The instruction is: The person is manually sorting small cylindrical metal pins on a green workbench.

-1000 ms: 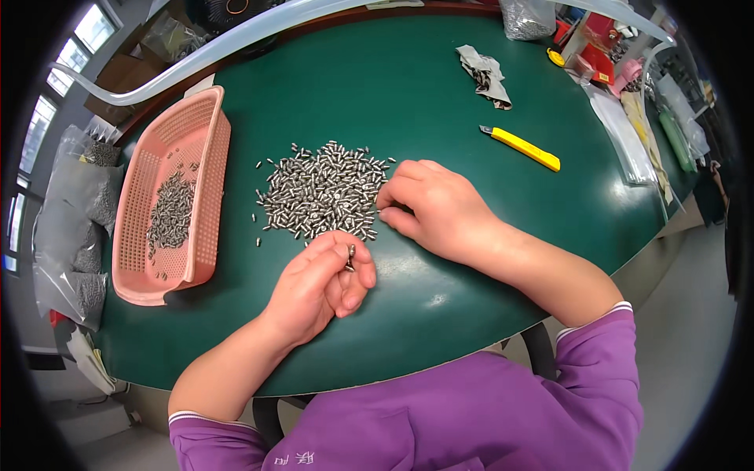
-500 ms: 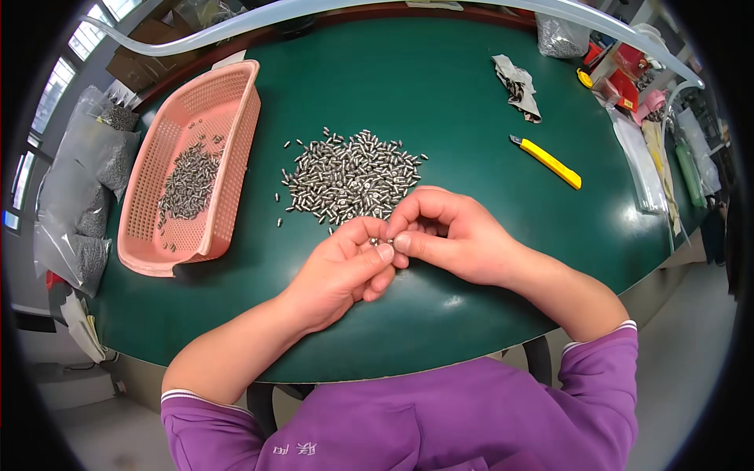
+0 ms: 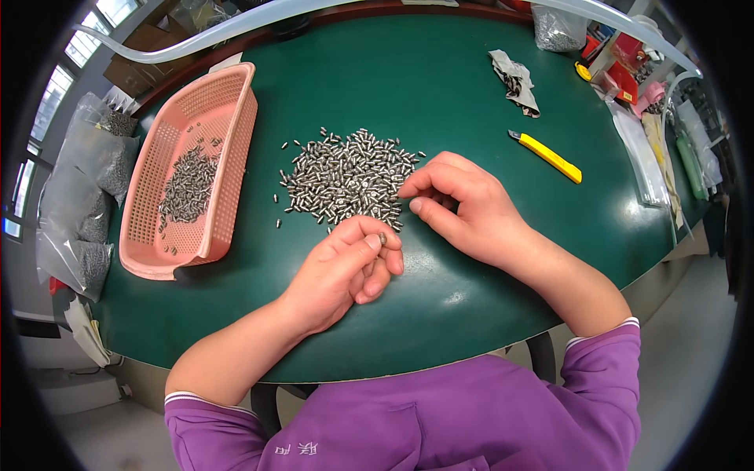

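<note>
My left hand (image 3: 345, 263) pinches a small metal part (image 3: 382, 238) between thumb and forefinger, just below a heap of the same silvery, bullet-shaped metal parts (image 3: 345, 177) on the green table. At the heap's right edge is my right hand (image 3: 463, 200), thumb and forefinger apart and nothing visible between them. Its other fingers curl under the palm and are partly hidden. To the left stands a pink plastic basket (image 3: 244, 145) with more of these small parts lying in it.
A yellow utility knife (image 3: 551, 159) and a crumpled grey-white wrapper (image 3: 514, 82) lie on the green table (image 3: 440, 345) to the right. Clear bags of metal parts (image 3: 94, 212) line the left edge. A pale tube (image 3: 236, 39) arches across the far side.
My right hand has parted from my left and moved up and right to the heap's edge. The left hand stays in place, still pinching a small metal part.
</note>
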Demonstrator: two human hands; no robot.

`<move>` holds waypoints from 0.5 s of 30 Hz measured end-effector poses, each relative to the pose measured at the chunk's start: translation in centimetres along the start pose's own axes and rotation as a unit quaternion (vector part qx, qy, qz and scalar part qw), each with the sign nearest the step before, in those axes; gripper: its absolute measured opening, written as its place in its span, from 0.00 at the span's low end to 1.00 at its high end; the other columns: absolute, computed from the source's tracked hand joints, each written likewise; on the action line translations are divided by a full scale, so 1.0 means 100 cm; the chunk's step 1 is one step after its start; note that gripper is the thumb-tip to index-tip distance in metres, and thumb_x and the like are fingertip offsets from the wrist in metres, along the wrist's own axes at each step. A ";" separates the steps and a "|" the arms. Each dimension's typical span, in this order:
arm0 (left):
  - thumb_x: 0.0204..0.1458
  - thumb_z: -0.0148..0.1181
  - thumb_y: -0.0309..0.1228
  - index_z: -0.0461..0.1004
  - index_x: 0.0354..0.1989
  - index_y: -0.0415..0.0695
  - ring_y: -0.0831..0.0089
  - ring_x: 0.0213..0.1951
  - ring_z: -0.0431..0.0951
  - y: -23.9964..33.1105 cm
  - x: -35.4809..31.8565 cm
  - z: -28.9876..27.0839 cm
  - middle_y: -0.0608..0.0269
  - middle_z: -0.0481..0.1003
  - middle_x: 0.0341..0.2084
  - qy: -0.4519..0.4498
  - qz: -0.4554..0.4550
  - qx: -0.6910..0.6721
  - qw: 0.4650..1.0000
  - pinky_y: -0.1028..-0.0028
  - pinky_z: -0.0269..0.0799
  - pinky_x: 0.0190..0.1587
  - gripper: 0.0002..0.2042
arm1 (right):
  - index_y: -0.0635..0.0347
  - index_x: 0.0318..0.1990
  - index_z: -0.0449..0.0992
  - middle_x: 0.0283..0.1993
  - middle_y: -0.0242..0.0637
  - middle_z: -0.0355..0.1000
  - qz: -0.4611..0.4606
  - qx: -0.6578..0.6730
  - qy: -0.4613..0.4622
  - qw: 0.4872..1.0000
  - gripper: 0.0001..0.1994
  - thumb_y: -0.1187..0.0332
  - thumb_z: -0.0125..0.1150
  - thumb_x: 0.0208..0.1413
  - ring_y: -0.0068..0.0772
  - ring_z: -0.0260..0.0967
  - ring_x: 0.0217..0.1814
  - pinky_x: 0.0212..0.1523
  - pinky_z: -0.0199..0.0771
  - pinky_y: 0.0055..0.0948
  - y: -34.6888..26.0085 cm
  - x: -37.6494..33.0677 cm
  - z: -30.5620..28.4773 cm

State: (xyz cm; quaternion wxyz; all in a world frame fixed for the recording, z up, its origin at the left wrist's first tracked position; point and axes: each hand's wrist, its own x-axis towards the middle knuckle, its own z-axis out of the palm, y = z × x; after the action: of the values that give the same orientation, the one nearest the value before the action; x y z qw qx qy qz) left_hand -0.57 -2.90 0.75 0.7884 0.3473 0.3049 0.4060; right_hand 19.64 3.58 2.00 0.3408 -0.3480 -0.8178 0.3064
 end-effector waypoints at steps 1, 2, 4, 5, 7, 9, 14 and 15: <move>0.62 0.41 0.31 0.65 0.40 0.42 0.81 0.19 0.60 0.000 0.000 0.000 0.56 0.70 0.29 0.000 -0.001 -0.003 1.000 0.82 0.55 0.19 0.08 | 0.59 0.36 0.75 0.33 0.33 0.67 -0.008 -0.021 -0.002 1.000 0.06 0.77 0.59 0.49 0.25 0.67 0.33 0.33 0.69 0.24 0.001 0.000 0.000; 0.62 0.39 0.31 0.65 0.40 0.41 0.80 0.19 0.61 0.001 -0.001 0.000 0.55 0.70 0.29 0.000 -0.002 -0.006 1.000 0.81 0.55 0.19 0.09 | 0.59 0.36 0.75 0.33 0.33 0.67 -0.016 -0.041 -0.004 0.999 0.07 0.77 0.60 0.48 0.27 0.68 0.34 0.33 0.70 0.26 0.002 0.000 0.001; 0.62 0.37 0.31 0.64 0.40 0.40 0.79 0.20 0.61 0.002 -0.002 0.000 0.54 0.70 0.30 0.008 -0.007 -0.009 1.000 0.81 0.55 0.20 0.10 | 0.57 0.35 0.75 0.33 0.34 0.67 -0.023 -0.064 -0.004 0.998 0.06 0.74 0.60 0.47 0.33 0.67 0.37 0.37 0.70 0.30 0.003 -0.001 0.003; 0.61 0.35 0.32 0.64 0.41 0.39 0.78 0.20 0.61 0.003 -0.002 0.000 0.53 0.70 0.30 0.014 -0.011 -0.012 1.000 0.80 0.55 0.20 0.11 | 0.55 0.34 0.74 0.33 0.35 0.67 -0.031 -0.089 -0.004 0.996 0.06 0.72 0.61 0.46 0.39 0.67 0.40 0.41 0.69 0.35 0.003 -0.001 0.004; 0.62 0.34 0.32 0.64 0.41 0.39 0.77 0.20 0.61 0.003 -0.001 0.000 0.53 0.69 0.30 0.017 -0.011 -0.013 1.000 0.80 0.55 0.20 0.12 | 0.55 0.33 0.74 0.34 0.34 0.67 -0.041 -0.106 -0.010 0.993 0.06 0.72 0.61 0.46 0.39 0.67 0.41 0.41 0.69 0.35 0.004 -0.002 0.006; 0.62 0.33 0.32 0.64 0.42 0.39 0.77 0.20 0.60 0.004 -0.001 0.000 0.54 0.69 0.31 0.021 -0.010 -0.014 1.000 0.79 0.55 0.20 0.12 | 0.54 0.33 0.74 0.34 0.34 0.67 -0.053 -0.121 -0.017 0.991 0.06 0.71 0.61 0.46 0.39 0.66 0.41 0.41 0.69 0.35 0.004 -0.002 0.008; 0.61 0.37 0.32 0.63 0.42 0.39 0.78 0.20 0.60 0.005 -0.002 0.001 0.55 0.68 0.30 0.036 -0.021 -0.016 0.999 0.80 0.54 0.20 0.10 | 0.54 0.32 0.74 0.34 0.32 0.67 -0.049 -0.158 -0.028 0.986 0.06 0.72 0.62 0.46 0.36 0.67 0.39 0.40 0.69 0.33 0.006 -0.001 0.009; 0.61 0.37 0.32 0.63 0.42 0.39 0.78 0.20 0.60 0.005 -0.002 0.000 0.55 0.68 0.30 0.036 -0.021 -0.016 0.999 0.80 0.54 0.20 0.10 | 0.54 0.32 0.74 0.34 0.32 0.67 -0.049 -0.158 -0.029 0.986 0.06 0.72 0.62 0.46 0.36 0.67 0.39 0.40 0.69 0.33 0.005 -0.002 0.008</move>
State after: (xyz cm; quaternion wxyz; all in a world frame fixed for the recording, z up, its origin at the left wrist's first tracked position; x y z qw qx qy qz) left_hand -0.86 -2.83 1.19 0.7908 0.3135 0.3336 0.4063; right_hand 19.32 3.54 1.06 0.2728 -0.3480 -0.8814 0.1664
